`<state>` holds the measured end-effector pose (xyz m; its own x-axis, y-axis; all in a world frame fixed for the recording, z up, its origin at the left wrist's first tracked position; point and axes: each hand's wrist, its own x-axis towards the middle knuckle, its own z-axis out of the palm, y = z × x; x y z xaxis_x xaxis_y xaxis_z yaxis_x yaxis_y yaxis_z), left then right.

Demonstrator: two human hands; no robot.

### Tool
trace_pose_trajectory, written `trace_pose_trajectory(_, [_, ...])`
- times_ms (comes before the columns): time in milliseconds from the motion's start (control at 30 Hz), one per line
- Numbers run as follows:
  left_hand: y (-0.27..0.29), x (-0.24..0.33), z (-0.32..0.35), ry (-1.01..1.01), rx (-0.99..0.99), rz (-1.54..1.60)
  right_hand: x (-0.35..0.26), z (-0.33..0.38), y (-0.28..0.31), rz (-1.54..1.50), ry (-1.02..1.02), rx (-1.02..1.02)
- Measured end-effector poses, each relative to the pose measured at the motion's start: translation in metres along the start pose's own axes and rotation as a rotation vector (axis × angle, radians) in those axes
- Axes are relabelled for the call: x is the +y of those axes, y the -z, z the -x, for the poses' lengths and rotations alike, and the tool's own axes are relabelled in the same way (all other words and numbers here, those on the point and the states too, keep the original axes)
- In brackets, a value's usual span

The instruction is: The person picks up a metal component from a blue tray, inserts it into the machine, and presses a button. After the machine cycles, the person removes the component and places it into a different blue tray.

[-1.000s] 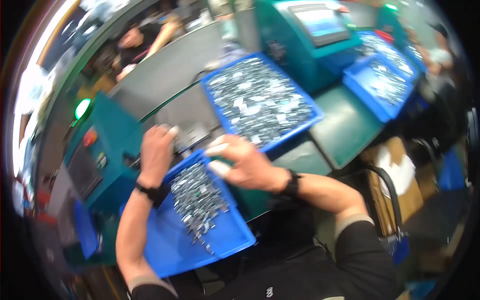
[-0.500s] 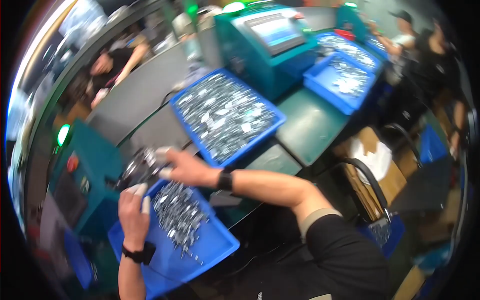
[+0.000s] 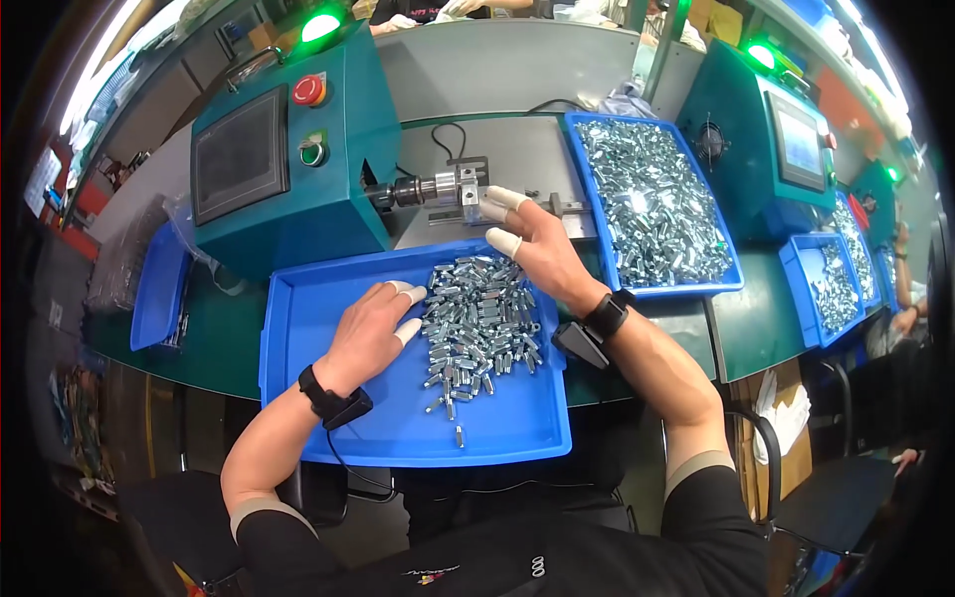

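Observation:
My left hand (image 3: 370, 336) is over the blue tray (image 3: 338, 438) in front of me, palm down. Its capped fingertips reach the left edge of a heap of small shiny metal parts (image 3: 476, 333), with thumb and fingers apart and nothing visible between them. Higher up, my right hand (image 3: 545, 257) has its capped fingers spread beside a metal clamping block (image 3: 468, 194); the fingertips are at or just beside its right side. A dark-and-silver spindle (image 3: 413, 189) runs from the teal machine (image 3: 308, 234) to that block. Whether a part sits in the block, I cannot tell.
A fuller blue tray of metal parts (image 3: 652, 204) stands to the right. The machine carries a dark screen (image 3: 241, 154) and red button (image 3: 309, 91). A second teal machine (image 3: 761, 149) is farther right. A grey partition (image 3: 497, 70) stands behind, with other people's hands beyond.
The view has swung left and levelled, and is sharper now. My left fingers have gone from the tray's far edge to the heap's left side. My right hand is still near the clamping block.

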<state>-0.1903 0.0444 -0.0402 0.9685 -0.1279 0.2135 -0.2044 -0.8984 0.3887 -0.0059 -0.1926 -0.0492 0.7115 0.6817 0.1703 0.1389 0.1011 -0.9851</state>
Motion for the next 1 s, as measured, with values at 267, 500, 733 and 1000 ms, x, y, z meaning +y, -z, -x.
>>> trace_pose_trajectory(267, [-0.009,-0.002,-0.004,0.0,0.021,0.02,0.016,0.004,0.005,0.036,0.112,-0.016])
trace_pose_trajectory(500, [-0.012,0.001,-0.001,0.016,0.045,0.012,0.015,0.004,0.009,0.109,0.141,-0.026])
trace_pose_trajectory(733, [-0.011,-0.004,-0.004,-0.006,0.061,0.043,0.019,0.004,0.005,0.104,0.153,-0.025])
trace_pose_trajectory(1000, [-0.017,-0.013,0.0,0.01,0.092,0.08,0.026,0.005,0.015,0.078,0.086,0.119])
